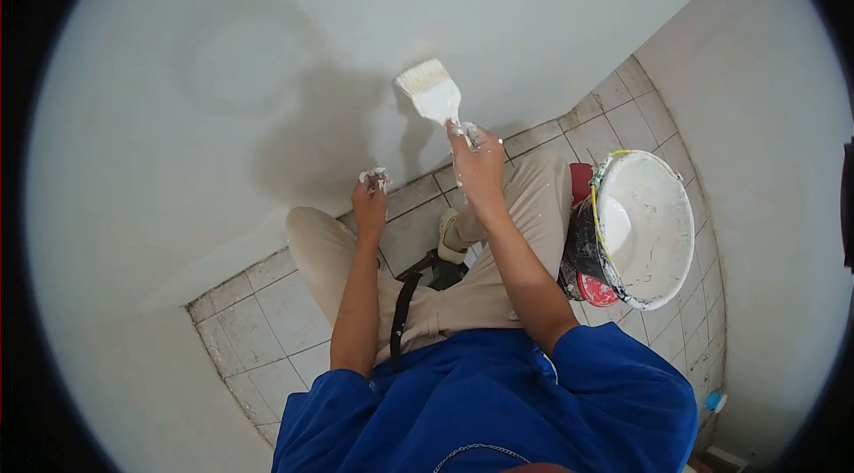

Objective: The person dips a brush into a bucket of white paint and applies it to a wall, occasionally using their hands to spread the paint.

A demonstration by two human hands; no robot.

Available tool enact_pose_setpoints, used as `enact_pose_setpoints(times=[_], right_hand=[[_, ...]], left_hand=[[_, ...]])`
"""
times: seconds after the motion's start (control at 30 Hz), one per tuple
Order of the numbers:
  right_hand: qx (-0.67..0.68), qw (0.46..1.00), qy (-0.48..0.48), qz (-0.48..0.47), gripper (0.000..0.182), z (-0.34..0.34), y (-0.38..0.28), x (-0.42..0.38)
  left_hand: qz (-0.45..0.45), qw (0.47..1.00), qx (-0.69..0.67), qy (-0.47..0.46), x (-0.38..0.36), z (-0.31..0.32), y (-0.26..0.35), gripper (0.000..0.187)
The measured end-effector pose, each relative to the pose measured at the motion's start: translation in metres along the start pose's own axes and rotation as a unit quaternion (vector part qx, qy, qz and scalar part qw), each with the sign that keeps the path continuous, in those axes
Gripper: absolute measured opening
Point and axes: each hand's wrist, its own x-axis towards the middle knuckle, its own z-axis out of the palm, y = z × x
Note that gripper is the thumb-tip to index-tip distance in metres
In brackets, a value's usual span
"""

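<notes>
My right hand (480, 163) is closed around the handle of a paintbrush (436, 97). The wide bristles are coated white and point up and left, at or very near the pale wall (534, 19); contact cannot be made out. White paint is smeared on the fingers of that hand. Lower and to the left, my left hand (371, 202) has its fingers curled in, with thick white paint on the tips. Whether something sits inside those fingers is hidden. To the right of my knee stands a black bucket (583, 246) with white paint coating its inside.
Under the bucket shows a red object (598, 290), and another red patch (580, 181) is beside it. A tiled floor (267, 322) runs along the wall's foot. A second wall (765, 161) rises on the right, with a small blue item (713, 401) near its base.
</notes>
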Motion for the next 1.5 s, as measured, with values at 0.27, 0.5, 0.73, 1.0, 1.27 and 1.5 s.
enact_pose_setpoints(times=[0.27,0.5,0.73,1.0,1.27,1.5], right_hand=[[-0.044,0.998,-0.014,0.03,0.039,0.044,0.085,0.013],[0.083,0.982,-0.065,0.158,0.032,0.038,0.09,0.004],[0.211,0.977,-0.002,0.038,0.031,0.007,-0.061,-0.004],[-0.01,0.984,-0.069,0.165,0.038,0.056,0.111,-0.014],[0.152,0.985,-0.021,0.084,0.034,0.012,-0.033,0.0],[0.081,0.994,0.021,-0.07,0.033,0.021,-0.047,0.012]], left_hand=[[0.004,1.0,0.011,0.006,0.001,-0.002,-0.005,0.021],[-0.046,0.999,0.016,0.006,0.0,-0.006,0.01,0.02],[-0.027,1.0,-0.009,-0.002,-0.001,-0.003,0.005,0.02],[-0.04,0.999,0.035,-0.008,0.0,-0.006,0.018,0.021],[-0.02,1.0,-0.016,-0.003,0.001,-0.005,-0.009,0.023],[-0.04,0.999,-0.011,-0.019,0.001,-0.005,0.003,0.024]])
